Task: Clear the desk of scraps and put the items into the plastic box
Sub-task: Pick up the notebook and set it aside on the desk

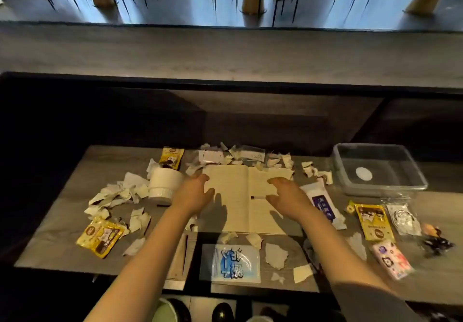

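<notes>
An open notebook (233, 211) lies in the middle of the desk (75, 171), with a pen (258, 197) across its right page. My left hand (194, 195) hovers over the left page, fingers spread, holding nothing. My right hand (288, 196) hovers over the right page, also spread and holding nothing. Torn paper scraps (120, 193) are scattered at the left, along the back and in front of the notebook. The clear plastic box (416, 171) stands at the back right with only a white round label inside.
A white cup (164, 183) stands left of the notebook. Yellow snack packets (101, 236) lie at left, back and right. A wet-wipe pack (323, 202), a blue-and-white sachet (235, 262), a pink pouch (392, 259) and wrapped candies (436, 239) are also on the desk.
</notes>
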`<state>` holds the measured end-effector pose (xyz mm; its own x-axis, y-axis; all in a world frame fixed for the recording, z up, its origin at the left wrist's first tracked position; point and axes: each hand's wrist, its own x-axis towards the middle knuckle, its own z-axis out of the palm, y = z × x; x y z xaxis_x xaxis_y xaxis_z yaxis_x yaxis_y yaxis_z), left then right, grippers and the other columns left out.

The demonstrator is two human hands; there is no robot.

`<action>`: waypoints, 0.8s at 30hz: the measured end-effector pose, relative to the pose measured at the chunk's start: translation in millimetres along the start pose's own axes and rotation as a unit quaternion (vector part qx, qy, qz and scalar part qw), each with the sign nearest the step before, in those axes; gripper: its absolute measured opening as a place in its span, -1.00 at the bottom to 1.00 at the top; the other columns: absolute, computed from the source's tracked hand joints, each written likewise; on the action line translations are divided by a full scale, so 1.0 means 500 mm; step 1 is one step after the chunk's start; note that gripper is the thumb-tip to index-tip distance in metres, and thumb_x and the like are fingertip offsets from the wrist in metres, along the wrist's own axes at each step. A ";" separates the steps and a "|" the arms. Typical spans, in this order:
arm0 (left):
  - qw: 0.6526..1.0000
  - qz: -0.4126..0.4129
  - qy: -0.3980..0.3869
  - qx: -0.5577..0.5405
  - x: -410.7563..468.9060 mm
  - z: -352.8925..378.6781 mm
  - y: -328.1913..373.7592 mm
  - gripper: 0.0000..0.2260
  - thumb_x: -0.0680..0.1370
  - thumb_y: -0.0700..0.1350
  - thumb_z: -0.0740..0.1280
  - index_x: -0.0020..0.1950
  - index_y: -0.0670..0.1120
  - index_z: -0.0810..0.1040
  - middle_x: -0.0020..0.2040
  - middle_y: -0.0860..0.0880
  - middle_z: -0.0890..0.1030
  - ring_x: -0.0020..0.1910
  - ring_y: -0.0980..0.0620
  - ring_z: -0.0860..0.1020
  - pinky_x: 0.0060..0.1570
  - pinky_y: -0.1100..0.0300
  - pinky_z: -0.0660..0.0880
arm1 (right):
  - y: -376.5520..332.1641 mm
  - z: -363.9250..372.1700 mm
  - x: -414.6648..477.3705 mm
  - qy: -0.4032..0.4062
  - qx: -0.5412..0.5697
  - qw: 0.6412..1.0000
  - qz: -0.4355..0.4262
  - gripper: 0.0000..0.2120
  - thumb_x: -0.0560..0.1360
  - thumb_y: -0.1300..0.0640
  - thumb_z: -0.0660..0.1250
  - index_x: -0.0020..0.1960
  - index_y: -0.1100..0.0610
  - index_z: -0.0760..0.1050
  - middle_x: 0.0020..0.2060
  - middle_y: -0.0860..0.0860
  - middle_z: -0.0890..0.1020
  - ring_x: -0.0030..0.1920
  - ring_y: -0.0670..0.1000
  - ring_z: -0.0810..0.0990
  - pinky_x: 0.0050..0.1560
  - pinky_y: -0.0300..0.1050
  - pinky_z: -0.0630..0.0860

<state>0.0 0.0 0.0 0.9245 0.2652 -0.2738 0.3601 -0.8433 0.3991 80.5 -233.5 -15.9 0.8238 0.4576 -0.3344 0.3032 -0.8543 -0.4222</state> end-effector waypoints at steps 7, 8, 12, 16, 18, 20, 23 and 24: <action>0.991 -0.100 -0.078 -0.037 0.043 0.070 -0.050 -0.69 0.61 -0.04 0.13 0.21 -0.24 0.42 0.16 -0.25 0.55 0.12 -0.22 0.52 0.03 0.06 0.43 | 0.038 0.067 0.037 -0.079 -0.101 0.991 0.029 -0.43 0.58 -0.02 0.16 0.53 0.03 0.07 0.54 0.06 0.09 0.51 0.09 0.10 0.46 0.06 0.18; 0.990 -0.112 -0.081 -0.036 0.045 0.074 -0.051 -0.69 0.61 -0.04 0.12 0.20 -0.24 0.42 0.15 -0.26 0.56 0.11 -0.23 0.52 0.03 0.06 0.44 | 0.037 0.073 0.040 -0.081 -0.108 0.990 0.027 -0.43 0.59 -0.01 0.15 0.53 0.03 0.05 0.54 0.06 0.07 0.52 0.09 0.07 0.47 0.06 0.14; 0.987 -0.142 -0.077 -0.029 0.056 0.094 -0.051 -0.70 0.61 -0.08 0.11 0.22 -0.24 0.41 0.15 -0.27 0.57 0.12 -0.22 0.53 0.02 0.07 0.42 | 0.038 0.113 0.040 -0.069 -0.114 0.991 0.023 -0.44 0.59 0.02 0.14 0.54 0.02 0.04 0.55 0.06 0.03 0.54 0.07 0.01 0.51 0.05 0.03; 0.974 -0.200 -0.054 -0.089 0.074 0.101 -0.043 -0.67 0.59 -0.10 0.21 0.24 -0.30 0.37 0.16 -0.27 0.55 0.16 -0.24 0.51 -0.04 0.10 0.39 | 0.053 0.138 0.038 -0.014 -0.104 0.994 0.019 -0.46 0.60 0.01 0.13 0.54 -0.03 0.05 0.55 0.03 0.05 0.54 0.05 0.01 0.52 0.13 -0.05; 0.959 -0.239 -0.048 -0.146 0.088 0.108 -0.042 -0.62 0.55 -0.08 0.26 0.25 -0.31 0.37 0.13 -0.24 0.55 0.14 -0.23 0.51 -0.05 0.11 0.38 | 0.063 0.146 0.040 0.013 -0.111 0.994 0.012 -0.48 0.61 -0.01 0.12 0.53 -0.06 0.08 0.54 0.00 0.08 0.53 0.03 0.04 0.49 0.17 -0.10; 0.948 -0.261 -0.039 -0.180 0.097 0.115 -0.040 -0.62 0.52 -0.08 0.28 0.21 -0.32 0.41 -0.03 -0.17 0.56 0.05 -0.18 0.52 -0.12 0.14 0.35 | 0.074 0.159 0.043 0.046 -0.110 0.993 0.001 -0.51 0.60 -0.03 0.13 0.51 -0.08 0.14 0.53 0.00 0.15 0.51 0.04 0.11 0.48 0.17 -0.10; 0.941 -0.276 -0.028 -0.196 0.108 0.132 -0.048 -0.61 0.51 -0.09 0.30 0.21 -0.33 0.44 0.05 -0.21 0.59 0.01 -0.16 0.55 -0.19 0.16 0.38 | 0.085 0.184 0.052 0.107 -0.079 0.991 -0.017 -0.56 0.56 0.00 0.23 0.44 -0.06 0.32 0.45 0.06 0.33 0.44 0.11 0.28 0.45 0.24 -0.03; 0.939 -0.275 -0.027 -0.205 0.110 0.135 -0.050 -0.61 0.51 -0.09 0.30 0.21 -0.34 0.43 0.07 -0.22 0.59 -0.03 -0.13 0.55 -0.22 0.17 0.39 | 0.088 0.190 0.056 0.121 -0.078 0.989 -0.020 -0.57 0.56 0.00 0.23 0.43 -0.05 0.35 0.43 0.06 0.36 0.42 0.12 0.30 0.45 0.25 -0.02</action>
<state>33.6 4.3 -84.2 0.5806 0.5748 -0.5766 0.8095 -0.3316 0.4845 71.1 -234.8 -123.9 0.8940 0.4365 -0.1006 0.3936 -0.8727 -0.2888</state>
